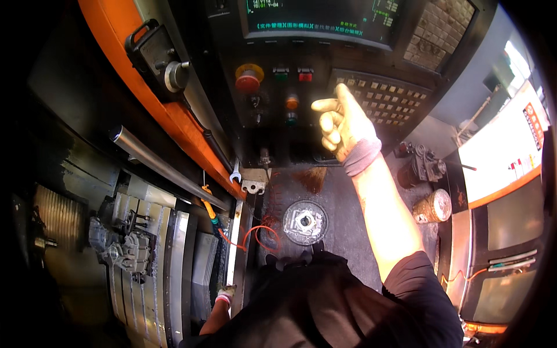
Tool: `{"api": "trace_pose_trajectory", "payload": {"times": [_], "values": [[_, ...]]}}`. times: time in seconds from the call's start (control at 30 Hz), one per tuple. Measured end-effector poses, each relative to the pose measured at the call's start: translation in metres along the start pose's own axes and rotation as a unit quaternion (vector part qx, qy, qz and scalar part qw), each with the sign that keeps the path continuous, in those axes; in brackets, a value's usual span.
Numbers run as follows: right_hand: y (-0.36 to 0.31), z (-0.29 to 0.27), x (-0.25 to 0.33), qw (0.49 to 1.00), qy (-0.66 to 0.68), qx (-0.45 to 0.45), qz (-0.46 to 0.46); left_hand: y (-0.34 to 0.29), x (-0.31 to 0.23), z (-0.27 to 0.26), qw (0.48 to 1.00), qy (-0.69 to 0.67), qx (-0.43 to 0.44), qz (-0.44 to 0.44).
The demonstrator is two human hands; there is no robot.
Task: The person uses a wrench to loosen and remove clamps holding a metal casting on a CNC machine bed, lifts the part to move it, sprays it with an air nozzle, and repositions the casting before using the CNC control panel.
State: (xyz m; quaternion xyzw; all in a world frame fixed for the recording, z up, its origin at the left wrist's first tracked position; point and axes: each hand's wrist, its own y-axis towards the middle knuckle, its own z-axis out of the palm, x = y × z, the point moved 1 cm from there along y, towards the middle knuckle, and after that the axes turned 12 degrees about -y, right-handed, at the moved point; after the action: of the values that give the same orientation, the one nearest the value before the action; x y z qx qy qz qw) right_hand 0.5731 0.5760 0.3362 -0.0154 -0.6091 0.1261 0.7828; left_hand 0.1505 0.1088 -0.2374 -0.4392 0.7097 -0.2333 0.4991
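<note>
My right hand (343, 120), in a pale glove, is raised in front of the machine's control panel. Its index finger is stretched toward the keypad (380, 98), with its tip at the left part of the keys; whether it touches a key I cannot tell. The other fingers are partly curled and hold nothing. Above is a lit screen (319, 20), and to the left is a red mushroom button (248, 80). Down at the lower left, my left hand (226, 294), gloved too, rests at the edge of the machine's door opening (235, 249); its fingers are too small to make out.
Inside the machine at left, a grey metal casting (130, 249) sits on a slotted table (156, 296). A handwheel pendant (165, 64) hangs on the orange frame. Below me, a round stand bears a metal part (306, 220). An air gun (210, 209), brush (313, 178) and bucket (434, 207) are around.
</note>
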Motion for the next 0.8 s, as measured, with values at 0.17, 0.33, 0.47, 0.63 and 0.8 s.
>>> {"api": "trace_pose_trajectory", "payload": {"times": [0.17,0.33,0.47,0.63,0.8], "values": [[0.000,-0.003,0.010,0.995,0.083,0.044,0.032,-0.008,-0.026,0.012,0.996,-0.086,-0.035,0.003],[-0.045,-0.030,0.019,0.979,-0.099,-0.019,-0.177,-0.010,-0.063,0.034,0.992,-0.109,-0.035,0.048],[-0.046,-0.079,0.042,0.605,-0.433,-0.346,-0.571,0.028,-0.025,0.031,0.991,-0.116,-0.037,0.062],[-0.047,-0.093,0.059,0.539,-0.544,-0.359,-0.533,0.017,-0.110,0.030,0.999,0.020,0.045,0.004],[-0.039,-0.085,0.064,0.543,-0.538,-0.359,-0.535,-0.002,-0.136,0.021,0.993,-0.035,-0.041,0.103]]}}
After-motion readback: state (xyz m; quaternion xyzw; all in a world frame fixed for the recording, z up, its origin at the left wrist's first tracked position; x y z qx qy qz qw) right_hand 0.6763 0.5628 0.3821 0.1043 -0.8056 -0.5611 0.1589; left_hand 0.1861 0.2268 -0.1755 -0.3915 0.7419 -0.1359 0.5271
